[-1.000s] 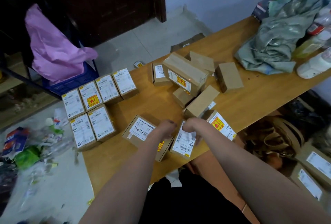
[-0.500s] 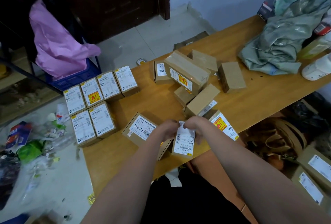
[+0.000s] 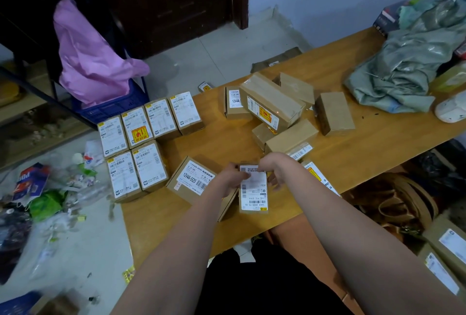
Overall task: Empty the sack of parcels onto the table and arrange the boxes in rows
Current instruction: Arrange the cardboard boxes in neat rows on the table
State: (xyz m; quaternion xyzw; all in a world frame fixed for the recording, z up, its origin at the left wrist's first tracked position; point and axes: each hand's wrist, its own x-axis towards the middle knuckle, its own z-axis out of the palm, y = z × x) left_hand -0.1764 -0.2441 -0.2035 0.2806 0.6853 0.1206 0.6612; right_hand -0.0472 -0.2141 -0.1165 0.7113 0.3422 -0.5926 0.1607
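Observation:
A small cardboard box with a white label (image 3: 253, 192) is lifted over the near edge of the wooden table (image 3: 378, 148). My left hand (image 3: 233, 176) grips its left top corner and my right hand (image 3: 273, 169) grips its right top corner. Just left of it lies a box marked 12V4A-5525 (image 3: 191, 178). Several labelled boxes stand in two neat rows (image 3: 141, 143) at the table's left end. A loose heap of brown boxes (image 3: 280, 115) lies mid-table. The emptied grey-green sack (image 3: 403, 70) is crumpled at the far right.
White bottles (image 3: 451, 110) stand beside the sack. A blue crate with a pink bag (image 3: 100, 62) sits on the floor beyond the table's left end. Litter (image 3: 48, 196) covers the floor at left. More labelled boxes (image 3: 448, 246) and a woven basket (image 3: 393, 201) lie at right.
Both hands have lifted the labelled box off the table and turned it, so its label now faces up and runs lengthwise toward me.

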